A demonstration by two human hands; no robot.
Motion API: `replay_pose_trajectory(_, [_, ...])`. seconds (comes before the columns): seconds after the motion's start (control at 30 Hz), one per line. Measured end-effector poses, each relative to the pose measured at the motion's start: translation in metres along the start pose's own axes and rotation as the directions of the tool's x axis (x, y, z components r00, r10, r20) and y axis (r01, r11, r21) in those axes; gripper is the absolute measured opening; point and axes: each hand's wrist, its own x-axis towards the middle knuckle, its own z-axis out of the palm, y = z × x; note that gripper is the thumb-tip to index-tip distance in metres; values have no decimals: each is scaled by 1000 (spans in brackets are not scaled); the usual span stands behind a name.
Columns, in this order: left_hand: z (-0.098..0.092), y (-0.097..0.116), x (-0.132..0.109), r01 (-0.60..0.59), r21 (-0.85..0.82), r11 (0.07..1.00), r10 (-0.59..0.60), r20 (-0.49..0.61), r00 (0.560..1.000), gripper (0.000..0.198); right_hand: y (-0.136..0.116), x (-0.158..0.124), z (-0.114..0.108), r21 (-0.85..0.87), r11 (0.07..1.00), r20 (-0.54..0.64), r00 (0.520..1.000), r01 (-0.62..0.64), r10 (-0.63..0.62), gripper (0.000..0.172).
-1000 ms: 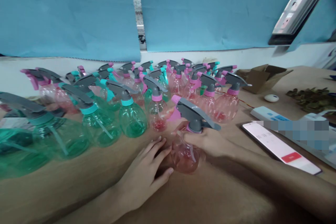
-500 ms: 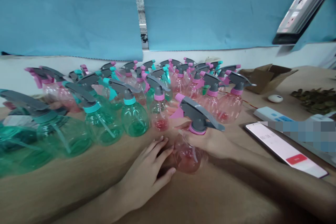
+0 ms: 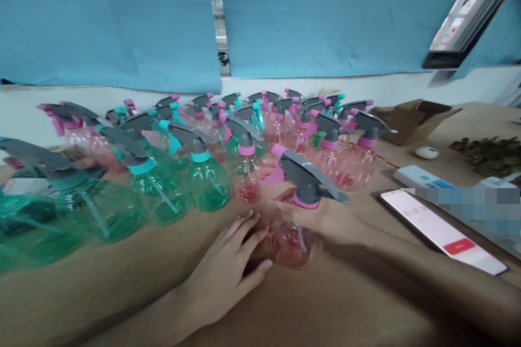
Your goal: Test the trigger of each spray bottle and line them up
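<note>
Upright on the brown tabletop (image 3: 163, 293) stands a pink spray bottle (image 3: 291, 246) with a grey trigger head and pink nozzle. My right hand (image 3: 311, 216) wraps round its neck just below the collar, with some fingers hidden behind the bottle and its pink trigger. Beside it on the left, my left hand (image 3: 232, 265) lies flat with fingers stretched out, fingertips close to the bottle's base; whether they touch it I cannot tell. Just behind are another pink spray bottle (image 3: 247, 179) and a green spray bottle (image 3: 209, 184), each with some tinted bottom showing.
Several more green and pink spray bottles crowd the back and left, including a large green one (image 3: 100, 211). To the right lie a phone (image 3: 443, 233), a white power strip (image 3: 423, 178) and a white rounded object (image 3: 426, 152). Behind them sits an open cardboard box (image 3: 415, 122).
</note>
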Motion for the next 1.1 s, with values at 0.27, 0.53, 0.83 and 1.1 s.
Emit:
replay_pose_trajectory(0.27, [-1,1,1,12,6,1000,-12,18,1000,44,-2,-1,0,-29,999,-36,999,-38,37,18])
replay_pose_trajectory(0.53, [1,0,1,5,3,1000,-5,12,1000,44,2,-1,0,-35,999,-41,999,-29,28,19])
replay_pose_trajectory(0.83, [0,1,0,13,-2,1000,-13,10,1000,42,-2,0,-1,-47,998,-88,995,36,-40,8])
replay_pose_trajectory(1.1, [0,1,1,6,13,1000,-6,21,1000,43,5,-1,0,-22,1000,-63,998,-5,4,16])
